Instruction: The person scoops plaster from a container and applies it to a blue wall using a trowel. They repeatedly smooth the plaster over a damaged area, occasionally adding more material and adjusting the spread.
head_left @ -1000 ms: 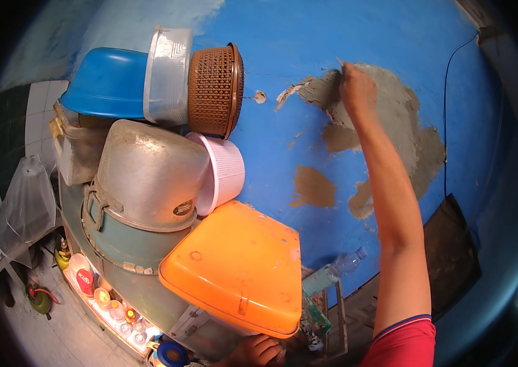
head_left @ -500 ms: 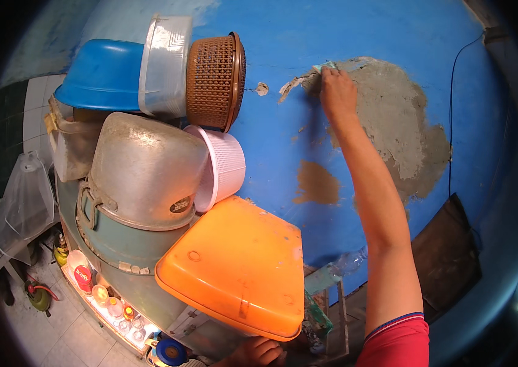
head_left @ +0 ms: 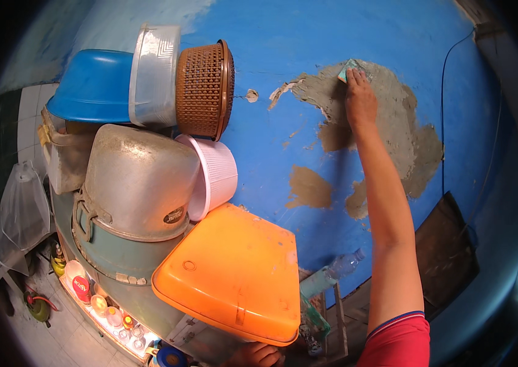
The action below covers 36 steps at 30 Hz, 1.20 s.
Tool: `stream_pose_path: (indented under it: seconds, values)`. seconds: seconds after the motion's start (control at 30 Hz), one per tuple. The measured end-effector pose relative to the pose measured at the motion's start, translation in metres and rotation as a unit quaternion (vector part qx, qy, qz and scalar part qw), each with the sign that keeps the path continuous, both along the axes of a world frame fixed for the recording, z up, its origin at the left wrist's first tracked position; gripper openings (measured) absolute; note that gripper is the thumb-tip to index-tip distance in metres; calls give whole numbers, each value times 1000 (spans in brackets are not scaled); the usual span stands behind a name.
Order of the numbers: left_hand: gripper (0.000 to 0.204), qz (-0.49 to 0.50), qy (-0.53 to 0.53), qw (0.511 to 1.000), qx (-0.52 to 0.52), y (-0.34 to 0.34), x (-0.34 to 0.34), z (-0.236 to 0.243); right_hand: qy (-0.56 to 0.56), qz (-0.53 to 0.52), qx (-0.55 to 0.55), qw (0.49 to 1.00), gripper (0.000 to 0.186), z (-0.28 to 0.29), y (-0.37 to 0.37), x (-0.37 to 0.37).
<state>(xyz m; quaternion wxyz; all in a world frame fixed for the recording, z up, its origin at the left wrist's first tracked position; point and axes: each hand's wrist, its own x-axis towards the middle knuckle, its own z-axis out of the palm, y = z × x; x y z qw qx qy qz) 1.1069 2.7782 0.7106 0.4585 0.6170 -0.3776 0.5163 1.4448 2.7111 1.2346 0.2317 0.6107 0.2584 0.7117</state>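
Rightward and slightly downward moved the bare right hand since half a second earlier. Behind its grip spread a flat, blue-painted wall, and directly around it a broad, rough grey plaster patch. Below and left of the grip lay a smooth orange plastic tub; the left hand showed partly at its lower edge, whether holding anything I could not tell. Held under the right fingertips, against the patch, was a small, flat, pale-green piece, material unclear. It seemed light, thin and fairly flexible, perhaps slippery if wet, best held along its lower edge.
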Motion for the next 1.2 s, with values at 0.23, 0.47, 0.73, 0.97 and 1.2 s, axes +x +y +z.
stream_pose_path:
  seconds: [0.23,0.47,0.73,0.97,1.2]
  values:
    - [18,31,-15,999,-42,-9,3,-16,61,-8,-44,997,47,-77,33,8]
    - [18,27,8,999,-19,-1,2,-1,5,23,-44,999,44,-35,25,-25]
    - [14,27,-3,999,-30,-13,4,-17,35,-51,-10,998,40,-19,30,-4]
    - [13,26,3,999,-35,-4,1,-2,114,-9,-18,993,39,-45,47,-37]
    - [15,24,14,999,-44,-8,0,-2,62,-9,5,998,38,10,46,-24]
